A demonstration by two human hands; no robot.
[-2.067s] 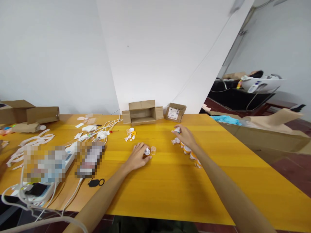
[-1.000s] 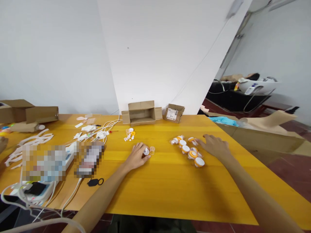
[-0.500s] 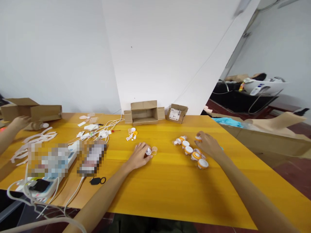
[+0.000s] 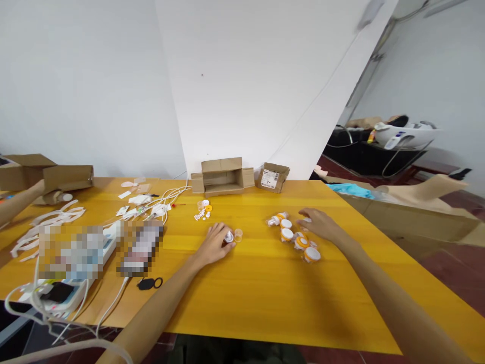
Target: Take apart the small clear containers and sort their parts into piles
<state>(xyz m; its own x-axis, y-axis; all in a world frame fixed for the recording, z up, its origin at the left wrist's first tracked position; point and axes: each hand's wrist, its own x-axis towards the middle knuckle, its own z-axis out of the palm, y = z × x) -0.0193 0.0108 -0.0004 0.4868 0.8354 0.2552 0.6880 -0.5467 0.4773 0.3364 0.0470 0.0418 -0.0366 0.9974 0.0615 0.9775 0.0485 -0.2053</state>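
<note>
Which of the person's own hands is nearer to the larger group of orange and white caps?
The right hand. It is at the right side of the group of caps; the left hand is well to their left, beside a clear cup.

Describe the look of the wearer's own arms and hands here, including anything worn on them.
The left hand and right hand are ungloved, with no watch or band visible at either wrist. The left forearm and right forearm are bare, with no sleeve in view and no markings I can make out. Fine details such as rings are too small to tell.
</note>
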